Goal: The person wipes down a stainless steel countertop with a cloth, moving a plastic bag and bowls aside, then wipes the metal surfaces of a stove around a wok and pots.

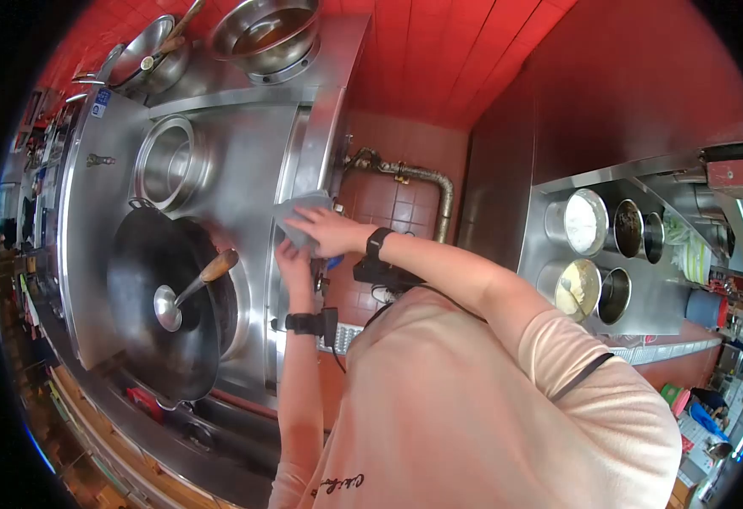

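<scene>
- A grey cloth (308,201) lies at the near edge of a stainless-steel cooking table (248,153), under and between the person's two hands.
- The right hand (325,231) rests palm down on the cloth, its fingers spread and covering much of it.
- The left hand (295,267) touches the cloth's lower part with its fingers bent; whether that grip pinches the fabric, I cannot tell.
- Each wrist wears a black strap; the left one carries a small dark device.
- Dark script runs across the pale shirt (456,407), too stylised to read surely. A blue label (100,103) is stuck at the table's far right corner, its print too small to make out.
- Left of the cloth, a large black wok (138,254) fills the table's middle, tilted. A steel ladle (165,307) sits in it, its wooden handle pointing over the rim towards the near edge.
- Towards the right end, between wok and raised ledge, is a round steel pot (172,161), with a small tap (100,159) by the far edge.
- On the right-end ledge stands a wide metal bowl (274,55) of brown liquid.
- A second steel table (550,246), beyond the right arm, bears several round containers; one (585,222) holds something white.
- A metal pipe (435,178) bends along the red tiled wall.
</scene>
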`<action>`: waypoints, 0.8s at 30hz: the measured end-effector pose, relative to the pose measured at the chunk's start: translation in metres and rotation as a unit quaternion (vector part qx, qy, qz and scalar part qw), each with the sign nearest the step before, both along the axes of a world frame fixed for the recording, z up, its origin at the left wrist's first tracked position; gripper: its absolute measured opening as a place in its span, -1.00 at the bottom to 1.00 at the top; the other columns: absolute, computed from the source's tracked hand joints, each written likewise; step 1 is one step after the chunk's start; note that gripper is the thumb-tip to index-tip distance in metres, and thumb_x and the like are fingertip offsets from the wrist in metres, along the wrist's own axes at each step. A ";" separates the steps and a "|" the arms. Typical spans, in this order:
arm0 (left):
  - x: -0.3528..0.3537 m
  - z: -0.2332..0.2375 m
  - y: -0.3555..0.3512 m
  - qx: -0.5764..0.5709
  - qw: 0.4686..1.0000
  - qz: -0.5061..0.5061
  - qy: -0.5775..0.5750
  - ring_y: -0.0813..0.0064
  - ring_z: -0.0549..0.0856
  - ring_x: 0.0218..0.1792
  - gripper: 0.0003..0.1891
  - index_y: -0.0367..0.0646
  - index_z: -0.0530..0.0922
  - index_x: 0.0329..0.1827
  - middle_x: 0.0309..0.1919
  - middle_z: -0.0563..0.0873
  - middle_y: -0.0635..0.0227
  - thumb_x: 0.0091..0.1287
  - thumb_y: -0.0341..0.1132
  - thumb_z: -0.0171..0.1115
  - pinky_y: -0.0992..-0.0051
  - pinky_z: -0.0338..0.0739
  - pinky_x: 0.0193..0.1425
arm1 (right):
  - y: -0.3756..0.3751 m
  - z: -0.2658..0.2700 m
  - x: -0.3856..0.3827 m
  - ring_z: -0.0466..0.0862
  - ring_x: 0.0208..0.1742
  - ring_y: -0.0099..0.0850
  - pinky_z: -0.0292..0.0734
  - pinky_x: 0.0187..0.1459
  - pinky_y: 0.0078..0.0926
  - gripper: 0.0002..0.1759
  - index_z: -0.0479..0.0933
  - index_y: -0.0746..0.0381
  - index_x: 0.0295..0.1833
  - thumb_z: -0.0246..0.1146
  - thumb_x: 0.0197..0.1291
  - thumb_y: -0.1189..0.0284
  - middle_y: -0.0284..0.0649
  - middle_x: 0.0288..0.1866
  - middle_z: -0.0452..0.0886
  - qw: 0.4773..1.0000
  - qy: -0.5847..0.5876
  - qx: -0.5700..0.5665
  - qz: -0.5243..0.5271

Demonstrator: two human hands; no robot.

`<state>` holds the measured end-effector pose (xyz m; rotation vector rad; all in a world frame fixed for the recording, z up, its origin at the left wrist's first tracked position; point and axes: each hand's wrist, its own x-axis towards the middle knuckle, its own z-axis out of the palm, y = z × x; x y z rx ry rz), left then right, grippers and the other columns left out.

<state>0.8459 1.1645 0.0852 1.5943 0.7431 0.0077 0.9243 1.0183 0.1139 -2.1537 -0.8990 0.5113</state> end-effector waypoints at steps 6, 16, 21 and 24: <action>-0.010 0.021 0.007 -0.092 0.995 0.021 0.042 0.53 0.60 -0.14 -0.68 -0.22 0.46 0.11 -0.10 0.59 0.32 0.37 -0.35 0.30 0.51 0.53 -0.06 | 0.009 0.002 -0.020 0.33 0.42 0.13 0.30 0.37 0.04 -0.09 0.26 -0.08 0.53 0.44 0.02 0.25 -0.09 0.59 0.19 0.986 -0.158 -0.049 0.034; -0.022 0.035 0.018 0.029 0.998 -0.052 0.034 0.54 0.68 -0.28 -0.82 -0.17 0.40 -0.01 -0.15 0.60 0.32 0.47 -0.39 0.21 0.54 0.58 -0.25 | 0.012 -0.020 0.025 0.45 0.23 -0.23 0.33 0.24 -0.23 -0.67 0.59 0.07 0.01 0.30 0.07 0.36 -0.22 0.29 0.48 0.952 -0.274 0.012 0.136; 0.014 0.054 0.001 0.118 0.988 -0.081 0.063 0.52 0.71 -0.28 -0.89 -0.13 0.30 -0.08 -0.13 0.60 0.27 0.53 -0.45 0.07 0.54 0.55 -0.31 | -0.013 -0.031 0.091 0.44 0.22 -0.22 0.34 0.22 -0.20 -0.69 0.58 0.08 -0.05 0.31 0.02 0.44 -0.26 0.23 0.52 0.950 -0.232 0.038 0.207; 0.048 0.062 -0.011 0.146 0.982 -0.094 0.077 0.49 0.72 -0.29 -0.91 -0.13 0.30 -0.08 -0.09 0.62 0.25 0.54 -0.43 0.04 0.52 0.55 -0.30 | -0.038 -0.035 0.144 0.44 0.17 -0.22 0.33 0.21 -0.17 -0.64 0.60 0.01 -0.05 0.31 -0.06 0.45 -0.36 0.10 0.55 0.956 -0.215 0.076 0.186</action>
